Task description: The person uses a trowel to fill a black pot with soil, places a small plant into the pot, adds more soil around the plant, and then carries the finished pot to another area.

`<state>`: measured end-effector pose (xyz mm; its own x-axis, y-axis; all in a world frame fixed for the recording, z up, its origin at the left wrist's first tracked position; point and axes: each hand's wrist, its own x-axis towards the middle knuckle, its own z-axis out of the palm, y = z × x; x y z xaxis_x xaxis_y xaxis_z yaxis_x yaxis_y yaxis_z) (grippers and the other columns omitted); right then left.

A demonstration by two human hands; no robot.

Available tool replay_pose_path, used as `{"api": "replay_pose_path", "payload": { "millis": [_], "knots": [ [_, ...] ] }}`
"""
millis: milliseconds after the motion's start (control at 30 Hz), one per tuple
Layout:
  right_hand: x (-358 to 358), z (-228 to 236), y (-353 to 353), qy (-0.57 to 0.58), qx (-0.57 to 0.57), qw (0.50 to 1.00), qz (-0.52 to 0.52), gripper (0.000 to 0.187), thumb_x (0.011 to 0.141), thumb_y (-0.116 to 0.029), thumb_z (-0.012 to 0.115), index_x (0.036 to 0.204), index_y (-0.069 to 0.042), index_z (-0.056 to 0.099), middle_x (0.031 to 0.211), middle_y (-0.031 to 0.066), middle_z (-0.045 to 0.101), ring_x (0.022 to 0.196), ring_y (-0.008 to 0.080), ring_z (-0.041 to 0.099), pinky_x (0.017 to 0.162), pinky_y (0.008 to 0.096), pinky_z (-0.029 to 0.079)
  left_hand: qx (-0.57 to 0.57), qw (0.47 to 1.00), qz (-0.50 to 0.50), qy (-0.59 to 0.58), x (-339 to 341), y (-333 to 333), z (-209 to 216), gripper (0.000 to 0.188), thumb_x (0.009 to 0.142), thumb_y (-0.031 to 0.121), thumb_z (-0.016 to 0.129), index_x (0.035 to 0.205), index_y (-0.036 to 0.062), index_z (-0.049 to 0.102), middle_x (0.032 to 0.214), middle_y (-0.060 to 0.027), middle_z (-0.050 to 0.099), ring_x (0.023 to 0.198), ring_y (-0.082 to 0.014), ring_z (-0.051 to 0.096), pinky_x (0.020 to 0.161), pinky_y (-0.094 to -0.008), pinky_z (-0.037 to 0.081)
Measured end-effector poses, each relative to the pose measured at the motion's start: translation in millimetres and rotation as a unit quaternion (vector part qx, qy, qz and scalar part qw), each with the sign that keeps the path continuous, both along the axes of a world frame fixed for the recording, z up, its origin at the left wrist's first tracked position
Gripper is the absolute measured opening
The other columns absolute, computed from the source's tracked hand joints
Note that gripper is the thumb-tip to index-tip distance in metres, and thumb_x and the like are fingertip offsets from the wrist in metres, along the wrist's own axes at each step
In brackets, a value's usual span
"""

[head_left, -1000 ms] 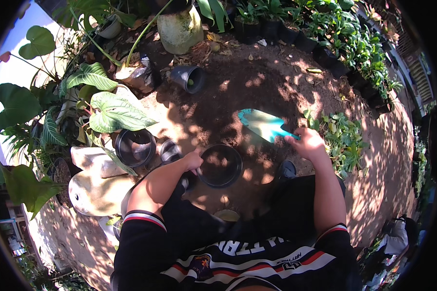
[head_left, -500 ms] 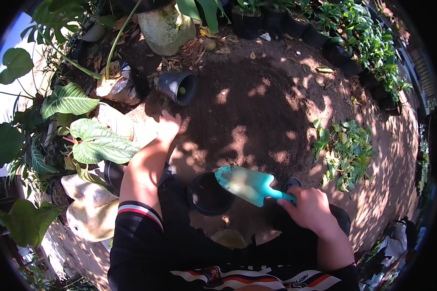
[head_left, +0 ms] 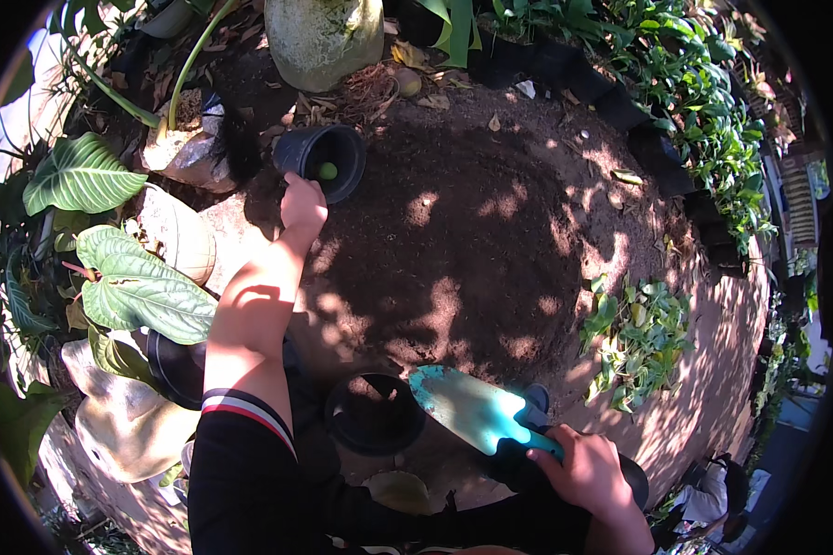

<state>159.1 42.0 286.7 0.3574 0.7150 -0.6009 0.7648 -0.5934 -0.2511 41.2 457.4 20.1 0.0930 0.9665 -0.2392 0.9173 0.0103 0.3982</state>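
My left hand (head_left: pixel 304 203) reaches far forward, its fingers closed on the near rim of a black plant pot (head_left: pixel 296 148). This pot lies tipped on its side, its mouth facing right, with a small round green thing (head_left: pixel 328 171) inside. In my right hand (head_left: pixel 587 470) is the handle of a teal garden trowel (head_left: pixel 467 407), whose soil-smeared blade points left and away from me. Just left of the blade tip, a second black pot (head_left: pixel 342 435) stands between my legs, its inside mostly in shadow.
Dark loose soil (head_left: pixel 435 240) spreads across the middle. To the right lies a heap of leafy cuttings (head_left: pixel 640 342). Potted plants (head_left: pixel 685 111) line the far right. A mossy stone-like planter (head_left: pixel 324 42) stands far off; large leaves (head_left: pixel 148 282) and pale rocks (head_left: pixel 134 425) border the left.
My left hand has moved forward from open ground to the tipped pot and taken hold of its rim. The trowel remains in my right hand, and the view has shifted a little.
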Motion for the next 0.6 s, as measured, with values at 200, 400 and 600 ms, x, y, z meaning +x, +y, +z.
{"api": "replay_pose_path", "payload": {
  "millis": [200,400,600],
  "knots": [
    [-1,1,5,0.035,-0.002,0.999,-0.006,0.030,0.078,-0.034,0.060,0.084,-0.005,0.055,0.056,0.0115,0.056,0.052,0.0302,0.057,0.046,0.0380,0.045,-0.115,0.899,0.245,-0.345,-18,58,12,0.039,0.089,0.021,0.036,0.067,-0.0057,0.053,0.057,-0.0115,0.058,0.038,-0.0183,0.053,0.035,-0.0291,0.041],
    [-3,5,13,0.055,-0.043,0.997,-0.028,0.027,0.076,-0.029,0.064,0.087,-0.005,0.057,0.065,0.0145,0.059,0.062,0.0345,0.058,0.055,0.0398,0.046,-0.083,0.841,0.295,-0.445,-28,61,29,0.037,0.090,0.020,0.033,0.068,-0.0048,0.051,0.055,-0.0126,0.056,0.035,-0.0181,0.049,0.032,-0.0281,0.036],
    [-6,8,20,0.040,-0.036,0.998,-0.041,0.026,0.075,-0.028,0.064,0.087,-0.005,0.058,0.068,0.0134,0.059,0.064,0.0339,0.058,0.055,0.0396,0.046,-0.099,0.888,0.215,-0.394,-44,58,27,0.036,0.089,0.019,0.034,0.069,-0.0059,0.050,0.052,-0.0134,0.053,0.034,-0.0176,0.047,0.031,-0.0286,0.034]
  ]
}}
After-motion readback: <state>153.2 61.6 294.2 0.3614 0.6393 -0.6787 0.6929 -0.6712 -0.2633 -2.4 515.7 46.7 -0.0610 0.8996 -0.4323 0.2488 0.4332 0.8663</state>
